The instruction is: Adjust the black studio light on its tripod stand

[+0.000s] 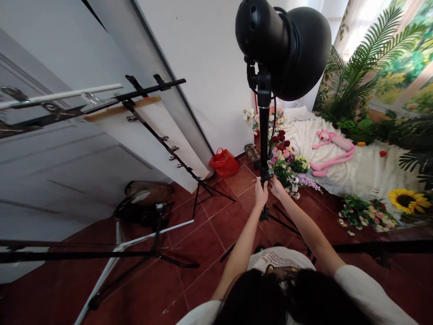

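Note:
A black studio lamp (284, 49) with a wide round shade tops an upright black light stand (264, 131). Both hands meet at a collar partway down the stand's pole. My left hand (260, 193) is wrapped against the pole from the left, just below the collar. On the right side, my right hand (276, 187) has its fingers closed at the same collar; its fingertips are partly hidden. The lamp's cable hangs beside the pole. Below the hands, the stand's legs spread over the red tiled floor.
A red bag (225, 162) sits by the wall. Black backdrop stands with clips (158, 135) and a white tripod leg (101, 284) occupy the left. At right, flowers (284, 158), a pink plush toy (334, 146) on white fabric (368, 176), a sunflower (407, 201) and palm leaves (368, 49).

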Tool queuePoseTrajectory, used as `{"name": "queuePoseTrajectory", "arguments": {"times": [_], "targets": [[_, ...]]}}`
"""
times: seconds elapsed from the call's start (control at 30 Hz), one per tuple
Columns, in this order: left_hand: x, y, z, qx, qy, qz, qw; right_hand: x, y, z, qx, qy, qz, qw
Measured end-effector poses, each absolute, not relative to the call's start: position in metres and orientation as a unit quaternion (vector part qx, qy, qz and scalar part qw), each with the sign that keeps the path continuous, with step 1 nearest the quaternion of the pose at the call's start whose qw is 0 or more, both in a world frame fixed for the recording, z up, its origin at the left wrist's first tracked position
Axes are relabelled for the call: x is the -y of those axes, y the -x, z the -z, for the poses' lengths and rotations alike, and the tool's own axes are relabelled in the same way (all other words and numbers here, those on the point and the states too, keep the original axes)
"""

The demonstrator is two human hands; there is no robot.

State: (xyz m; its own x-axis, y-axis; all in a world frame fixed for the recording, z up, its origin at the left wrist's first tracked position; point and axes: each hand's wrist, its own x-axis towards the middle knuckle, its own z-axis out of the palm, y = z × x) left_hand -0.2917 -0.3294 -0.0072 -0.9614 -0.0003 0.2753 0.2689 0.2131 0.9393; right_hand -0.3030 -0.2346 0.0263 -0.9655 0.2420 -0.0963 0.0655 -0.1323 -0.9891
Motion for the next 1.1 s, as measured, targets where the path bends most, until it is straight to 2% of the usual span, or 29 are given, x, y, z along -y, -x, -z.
{"name": "queuePoseTrajectory", "arguments": {"times": [0.1, 0.43, 0.6, 0.83, 0.97, 1.1], "targets": [[0.33, 0.291, 0.007, 0.771, 0.086, 0.622, 0.105, 0.231, 0.308, -0.028, 0.628, 0.17, -0.757, 0.062], [0.329, 0.288, 0.001, 0.768, 0.081, 0.628, 0.09, 0.228, 0.318, -0.032, 0.708, 0.256, -0.64, 0.153], [0.328, 0.285, -0.001, 0.786, 0.081, 0.605, 0.097, 0.223, 0.302, -0.036, 0.678, 0.209, -0.696, 0.108], [0.331, 0.26, 0.035, 0.815, 0.027, 0.573, 0.079, 0.186, 0.228, -0.016, 0.579, 0.211, -0.787, -0.033], [0.316, 0.241, 0.057, 0.826, -0.017, 0.56, 0.058, 0.153, 0.166, 0.005, 0.53, 0.274, -0.802, 0.005], [0.285, 0.239, 0.055, 0.82, -0.1, 0.563, 0.029, 0.121, 0.099, 0.023, 0.481, 0.365, -0.795, 0.069]]}}
